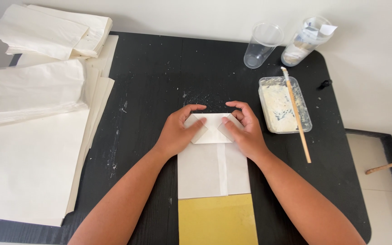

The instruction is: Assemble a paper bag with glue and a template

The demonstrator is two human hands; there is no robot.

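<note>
A white paper bag (212,170) lies flat on the black table (159,77), its far end folded into a flap with two diagonal corners. My left hand (178,131) presses on the left corner of that fold. My right hand (247,127) presses on the right corner, thumb on the flap. Both hands rest on the paper with fingers curled. A yellow sheet (218,220) sits under the bag's near end.
Stacks of white paper sheets and folded bags (32,136) cover the left side. A plastic tub of white paste (283,105) with a wooden stick brush (298,118) stands right of my hands. Two clear cups (262,45) stand at the far edge.
</note>
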